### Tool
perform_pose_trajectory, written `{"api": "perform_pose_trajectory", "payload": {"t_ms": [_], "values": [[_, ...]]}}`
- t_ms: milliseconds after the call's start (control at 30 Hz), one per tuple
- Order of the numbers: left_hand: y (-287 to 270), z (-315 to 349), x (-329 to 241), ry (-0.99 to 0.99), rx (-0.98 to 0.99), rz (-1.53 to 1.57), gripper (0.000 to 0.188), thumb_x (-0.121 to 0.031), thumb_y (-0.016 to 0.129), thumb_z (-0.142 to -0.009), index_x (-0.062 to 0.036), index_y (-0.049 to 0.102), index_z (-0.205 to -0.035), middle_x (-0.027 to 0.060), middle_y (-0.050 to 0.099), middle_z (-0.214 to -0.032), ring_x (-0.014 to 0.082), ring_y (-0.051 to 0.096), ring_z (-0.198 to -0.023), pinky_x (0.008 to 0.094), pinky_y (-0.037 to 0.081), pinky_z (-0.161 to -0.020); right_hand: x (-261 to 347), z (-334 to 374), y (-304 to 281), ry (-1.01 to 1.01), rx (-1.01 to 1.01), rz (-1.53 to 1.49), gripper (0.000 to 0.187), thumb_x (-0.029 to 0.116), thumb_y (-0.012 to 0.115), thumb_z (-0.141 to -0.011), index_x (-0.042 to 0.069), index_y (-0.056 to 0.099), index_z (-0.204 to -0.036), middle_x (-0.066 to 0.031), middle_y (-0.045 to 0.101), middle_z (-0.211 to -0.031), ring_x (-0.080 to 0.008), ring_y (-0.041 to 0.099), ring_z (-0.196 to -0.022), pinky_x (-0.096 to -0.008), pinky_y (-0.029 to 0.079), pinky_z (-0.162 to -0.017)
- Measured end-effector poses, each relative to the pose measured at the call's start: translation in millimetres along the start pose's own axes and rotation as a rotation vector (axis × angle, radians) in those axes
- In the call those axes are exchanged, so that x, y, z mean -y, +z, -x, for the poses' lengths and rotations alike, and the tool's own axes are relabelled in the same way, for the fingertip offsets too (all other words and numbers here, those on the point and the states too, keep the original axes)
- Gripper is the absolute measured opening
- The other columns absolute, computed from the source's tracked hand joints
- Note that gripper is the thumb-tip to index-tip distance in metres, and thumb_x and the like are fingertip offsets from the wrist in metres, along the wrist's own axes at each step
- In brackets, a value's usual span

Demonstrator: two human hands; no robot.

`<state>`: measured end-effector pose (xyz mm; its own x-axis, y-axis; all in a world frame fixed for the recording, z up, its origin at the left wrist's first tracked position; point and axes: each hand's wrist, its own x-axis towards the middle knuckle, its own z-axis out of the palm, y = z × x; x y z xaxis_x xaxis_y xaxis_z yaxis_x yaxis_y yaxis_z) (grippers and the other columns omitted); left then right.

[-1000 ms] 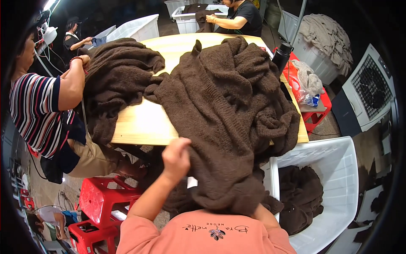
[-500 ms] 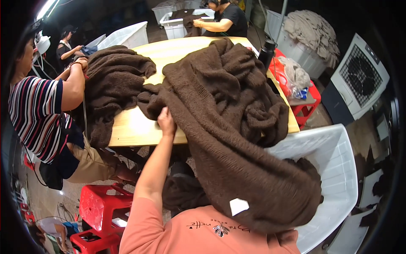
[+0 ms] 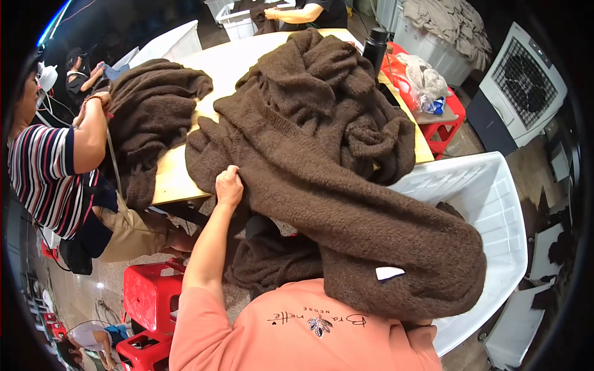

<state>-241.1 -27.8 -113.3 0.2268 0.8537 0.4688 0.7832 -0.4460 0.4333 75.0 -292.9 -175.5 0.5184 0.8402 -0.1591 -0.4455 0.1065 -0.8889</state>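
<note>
A long brown knitted garment [image 3: 346,198] stretches from the table across my front to the right, with a small white label [image 3: 390,272] near its lower end. My left hand [image 3: 229,186] is closed on the garment's near left edge, at the table's front. My right hand does not show; my right arm is covered by the knit, whose right end bulges over the white tub. A heap of brown knitwear [image 3: 315,80] lies behind on the table, partly merging with the garment.
The pale wooden table [image 3: 173,180] also bears a brown pile [image 3: 151,99], handled by a person in stripes at left. A white tub [image 3: 495,216] stands at right, red stools [image 3: 148,294] at lower left, and a black bottle [image 3: 375,49] at the table's far right.
My left hand has moved slightly left and down with the garment's edge. The garment's left part now spreads wider, and its labelled end has shifted right and up. My view has tilted slightly.
</note>
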Motion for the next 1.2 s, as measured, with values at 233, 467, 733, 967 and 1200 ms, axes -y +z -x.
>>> {"api": "perform_pose_trajectory", "payload": {"t_ms": [233, 467, 733, 967, 1200], "values": [[-206.2, 14.9, -41.1, 0.359, 0.190, 0.787, 0.019, -0.012, 0.053, -0.070, 0.0018, 0.058, -0.082, 0.0094, 0.058, -0.072, 0.0166, 0.054, -0.059, 0.0267, 0.047, -0.056, 0.3, 14.5, -39.7, 0.011, -0.156, -0.058, 0.042, 0.026, 0.042, -0.092, 0.001, 0.041, -0.126, -0.0122, 0.050, -0.120, -0.0191, 0.051, -0.102, -0.0307, 0.042, -0.088], [-183.4, 8.7, -60.7, -0.367, 0.406, 0.650, 0.011, -0.009, 0.052, -0.074, -0.0071, 0.048, -0.065, -0.0019, 0.045, -0.058, 0.0094, 0.044, -0.051, 0.0224, 0.037, -0.048, 7.5, 30.6, -72.8, 0.036, -0.276, -0.079, 0.043, 0.027, 0.041, -0.092, 0.000, 0.041, -0.126, -0.0126, 0.050, -0.120, -0.0193, 0.051, -0.102, -0.0310, 0.042, -0.087], [-65.7, 121.8, -48.2, -0.300, 0.995, 0.712, 0.039, -0.013, 0.060, -0.076, 0.0013, 0.052, -0.111, 0.0073, 0.060, -0.093, 0.0138, 0.054, -0.089, 0.0273, 0.043, -0.080, 36.9, 33.3, -127.3, -0.022, -0.408, 0.214, 0.042, 0.027, 0.041, -0.092, -0.002, 0.042, -0.123, -0.0120, 0.052, -0.117, -0.0197, 0.053, -0.099, -0.0327, 0.044, -0.084], [-50.7, 149.7, -45.8, -0.396, 0.964, 0.498, 0.046, -0.016, 0.067, -0.072, 0.0024, 0.052, -0.111, 0.0107, 0.060, -0.097, 0.0183, 0.055, -0.093, 0.0307, 0.042, -0.084, 99.7, 38.8, -24.5, -0.386, -0.448, 1.993, 0.038, 0.008, 0.052, -0.079, -0.001, 0.046, -0.116, -0.0192, 0.054, -0.112, -0.0353, 0.050, -0.103, -0.0416, 0.039, -0.087], [-67.6, 137.9, -97.1, -0.134, 0.593, 0.425, 0.036, -0.015, 0.066, -0.073, -0.0027, 0.057, -0.105, 0.0164, 0.059, -0.101, 0.0318, 0.056, -0.093, 0.0361, 0.045, -0.083, 84.8, 42.7, 33.6, -0.618, 0.247, 1.471, 0.043, 0.024, 0.075, -0.061, 0.003, 0.056, -0.094, -0.0104, 0.057, -0.080, -0.0286, 0.055, -0.075, -0.0357, 0.043, -0.067]]}}
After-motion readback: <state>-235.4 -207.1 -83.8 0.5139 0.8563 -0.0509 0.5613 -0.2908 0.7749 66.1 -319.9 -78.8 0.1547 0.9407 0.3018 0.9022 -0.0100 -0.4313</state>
